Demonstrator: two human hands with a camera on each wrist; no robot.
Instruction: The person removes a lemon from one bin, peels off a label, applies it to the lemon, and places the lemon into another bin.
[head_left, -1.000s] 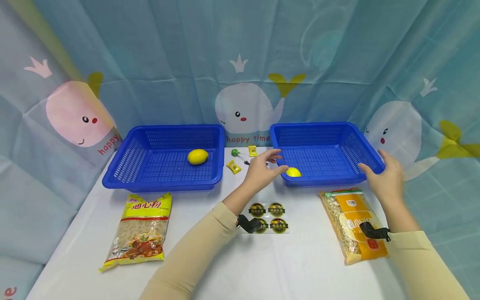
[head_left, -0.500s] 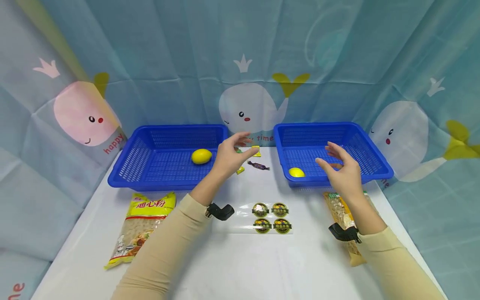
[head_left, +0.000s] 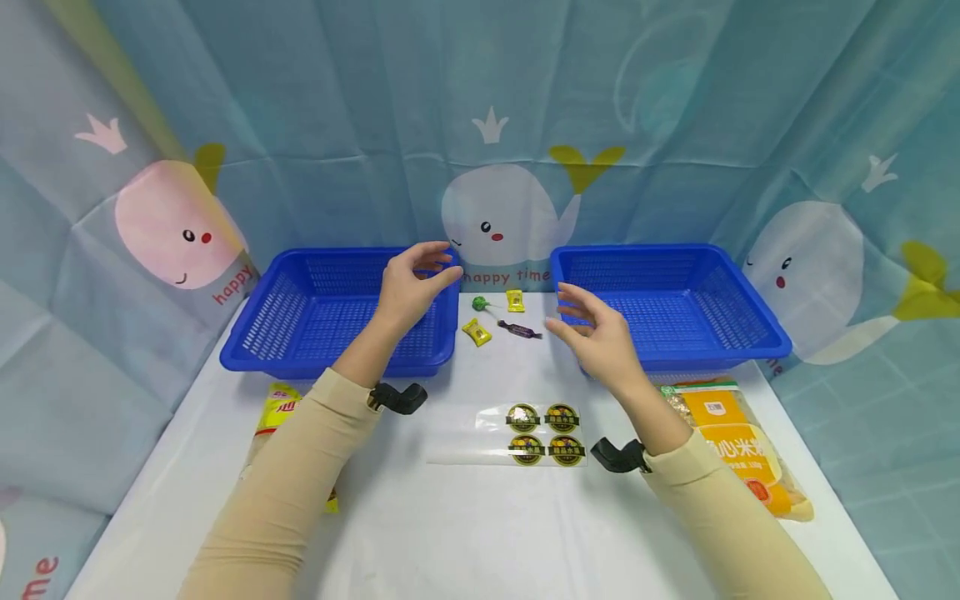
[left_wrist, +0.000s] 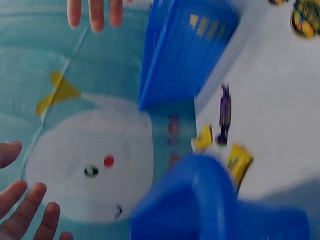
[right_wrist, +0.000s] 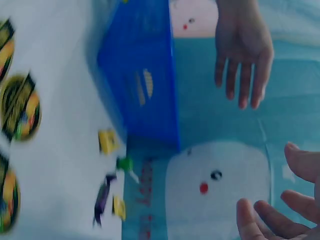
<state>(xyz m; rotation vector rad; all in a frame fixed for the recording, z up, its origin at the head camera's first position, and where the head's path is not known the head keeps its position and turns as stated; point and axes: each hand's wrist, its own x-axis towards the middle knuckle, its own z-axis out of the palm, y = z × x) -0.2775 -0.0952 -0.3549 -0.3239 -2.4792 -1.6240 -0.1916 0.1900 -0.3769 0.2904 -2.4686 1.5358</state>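
My left hand [head_left: 408,283] hovers over the right part of the left blue basket [head_left: 262,333], fingers loosely bent with nothing between them. Above the near left corner of the right blue basket [head_left: 750,333] is my right hand [head_left: 600,337], thumb and fingers spread apart and holding nothing. The yellow lemons seen earlier in both baskets are hidden behind the hands. Between the baskets lie a green lollipop [head_left: 480,304], a purple wrapped candy [head_left: 519,330] and two yellow wrapped candies, one nearer [head_left: 477,332] and one farther back [head_left: 515,301].
A clear sheet with round fruit stickers [head_left: 544,435] lies mid-table. The yellow pasta bag [head_left: 279,408] at left is partly under the left sleeve; an orange pasta bag [head_left: 738,450] lies at right. A whale-print curtain [head_left: 360,125] stands behind the baskets.
Both hands have swept left: the left from the right basket's edge to over the left basket, the right from the right basket's right side to its left corner. Nothing was picked up.
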